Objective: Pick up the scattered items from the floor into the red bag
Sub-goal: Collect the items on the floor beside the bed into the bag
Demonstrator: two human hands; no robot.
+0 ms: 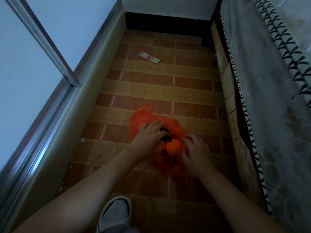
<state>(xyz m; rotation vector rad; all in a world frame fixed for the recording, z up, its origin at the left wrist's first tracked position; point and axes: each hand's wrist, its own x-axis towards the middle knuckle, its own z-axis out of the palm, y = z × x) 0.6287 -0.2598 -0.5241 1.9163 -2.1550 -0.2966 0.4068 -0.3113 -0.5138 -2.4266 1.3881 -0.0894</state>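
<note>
A red plastic bag (139, 119) lies on the brick-patterned floor in front of me, its mouth open. Inside it I see an orange fruit (173, 146), part of another orange thing beside it, and a dark item (165, 137). My left hand (147, 137) reaches into the bag's mouth, its fingers closed around the dark item. My right hand (195, 153) grips the bag's right edge next to the orange fruit. Farther away on the floor lie two small red-and-white packets (149, 58) side by side.
A window with a metal frame (50, 47) and a sill wall runs along the left. A bed with grey patterned bedding (269, 98) borders the right. My white slipper (116, 214) stands at the bottom. A small white scrap (82, 140) lies near the left wall.
</note>
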